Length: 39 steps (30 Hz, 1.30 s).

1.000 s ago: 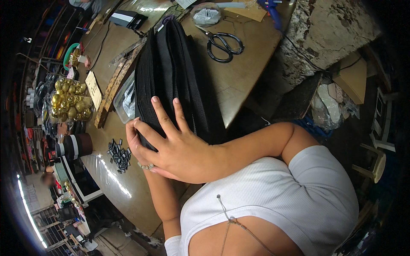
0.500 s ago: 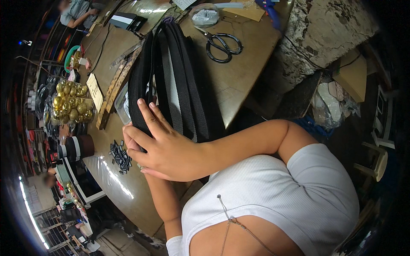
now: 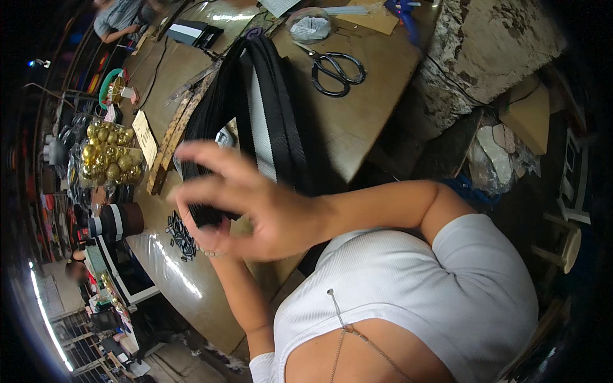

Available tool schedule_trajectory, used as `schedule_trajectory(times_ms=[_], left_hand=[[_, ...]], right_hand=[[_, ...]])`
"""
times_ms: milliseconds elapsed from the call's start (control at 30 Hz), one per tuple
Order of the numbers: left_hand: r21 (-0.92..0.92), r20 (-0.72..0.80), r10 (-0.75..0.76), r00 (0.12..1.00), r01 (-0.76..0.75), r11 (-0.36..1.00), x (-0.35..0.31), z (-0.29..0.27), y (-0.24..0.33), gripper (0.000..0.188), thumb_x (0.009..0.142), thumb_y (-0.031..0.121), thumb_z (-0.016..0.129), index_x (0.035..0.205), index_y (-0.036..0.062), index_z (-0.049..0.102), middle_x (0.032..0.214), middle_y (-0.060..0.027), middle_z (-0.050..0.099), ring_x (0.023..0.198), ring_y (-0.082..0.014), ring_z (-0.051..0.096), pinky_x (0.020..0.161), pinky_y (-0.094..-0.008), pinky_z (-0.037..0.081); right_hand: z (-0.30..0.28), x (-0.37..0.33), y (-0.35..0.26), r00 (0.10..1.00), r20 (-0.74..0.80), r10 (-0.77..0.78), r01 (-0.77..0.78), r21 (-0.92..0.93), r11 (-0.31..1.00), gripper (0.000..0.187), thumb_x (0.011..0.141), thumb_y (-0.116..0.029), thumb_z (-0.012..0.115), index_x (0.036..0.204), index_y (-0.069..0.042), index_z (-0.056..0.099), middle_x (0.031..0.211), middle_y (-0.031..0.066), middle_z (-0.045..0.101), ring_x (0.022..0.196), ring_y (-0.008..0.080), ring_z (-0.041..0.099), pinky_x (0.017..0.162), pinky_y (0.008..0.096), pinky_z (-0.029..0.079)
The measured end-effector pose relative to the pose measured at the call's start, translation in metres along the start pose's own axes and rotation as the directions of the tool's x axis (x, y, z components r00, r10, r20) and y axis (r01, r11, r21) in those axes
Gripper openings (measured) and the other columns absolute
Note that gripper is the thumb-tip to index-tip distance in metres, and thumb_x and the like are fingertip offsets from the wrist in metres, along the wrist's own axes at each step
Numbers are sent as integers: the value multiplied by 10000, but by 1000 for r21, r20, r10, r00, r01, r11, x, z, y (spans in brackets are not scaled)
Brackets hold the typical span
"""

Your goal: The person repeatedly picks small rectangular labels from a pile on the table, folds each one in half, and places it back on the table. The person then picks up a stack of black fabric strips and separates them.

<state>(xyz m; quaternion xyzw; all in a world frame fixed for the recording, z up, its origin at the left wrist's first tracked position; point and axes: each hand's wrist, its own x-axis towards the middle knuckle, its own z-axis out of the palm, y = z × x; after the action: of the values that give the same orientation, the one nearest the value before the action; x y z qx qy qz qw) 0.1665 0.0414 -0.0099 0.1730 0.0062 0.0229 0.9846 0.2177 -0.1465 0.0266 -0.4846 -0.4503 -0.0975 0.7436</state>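
A long bundle of black woven straps lies across the table, with a grey strip among them. Its left part, a thick bunch of black strips, comes down toward my hands. My left hand, mostly hidden behind the right, has its fingers curled around the near end of this bunch. Over it, my right hand is smeared by motion, fingers spread and thumb apart, with nothing visible in it. Small dark pieces lie in a pile beside my left hand.
Black-handled scissors and a clear round tub lie beyond the straps. A wooden strip, gold baubles and dark ribbon rolls are on the left. At far right stands a stool. Another person is at the upper left.
My right hand has lifted off the strips and its fingers have spread. The left bunch of strips has shifted and bent, widening the gap beside the grey strip.
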Motion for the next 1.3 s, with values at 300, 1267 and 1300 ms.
schedule_trajectory(times_ms=[300, 1267, 1300], left_hand=[[-385, 248, -149, 957, 239, 892, 22, 25, 9, 581, 910, 155, 530, 1437, 90, 293, 1459, -208, 263, 1183, -347, 495, 957, -386, 483], [889, -57, 99, 993, 95, -448, -204, 100, 79, 706, 666, 80, 684, 1310, -66, 434, 1242, -200, 555, 1077, -291, 592, 941, -317, 434], [820, -103, -26, 994, 70, -568, -205, 98, 77, 703, 654, 51, 671, 1313, -45, 445, 1237, -209, 564, 1060, -306, 605, 923, -299, 441]], right_hand=[[-69, -20, 51, 943, 203, 263, 32, -843, 537, 404, 886, -267, 542, 1224, -47, 548, 1325, 183, 464, 1282, 351, 389, 1080, 492, 262], [81, -62, 33, 361, 713, 601, -678, 643, -356, 810, 802, -629, 609, 1340, -66, 384, 1217, 80, 532, 1137, 211, 512, 968, 399, 417], [87, -69, 35, 325, 662, 675, -683, 658, -317, 753, 807, -536, 649, 1335, -66, 389, 1222, 80, 531, 1143, 211, 508, 975, 404, 415]])
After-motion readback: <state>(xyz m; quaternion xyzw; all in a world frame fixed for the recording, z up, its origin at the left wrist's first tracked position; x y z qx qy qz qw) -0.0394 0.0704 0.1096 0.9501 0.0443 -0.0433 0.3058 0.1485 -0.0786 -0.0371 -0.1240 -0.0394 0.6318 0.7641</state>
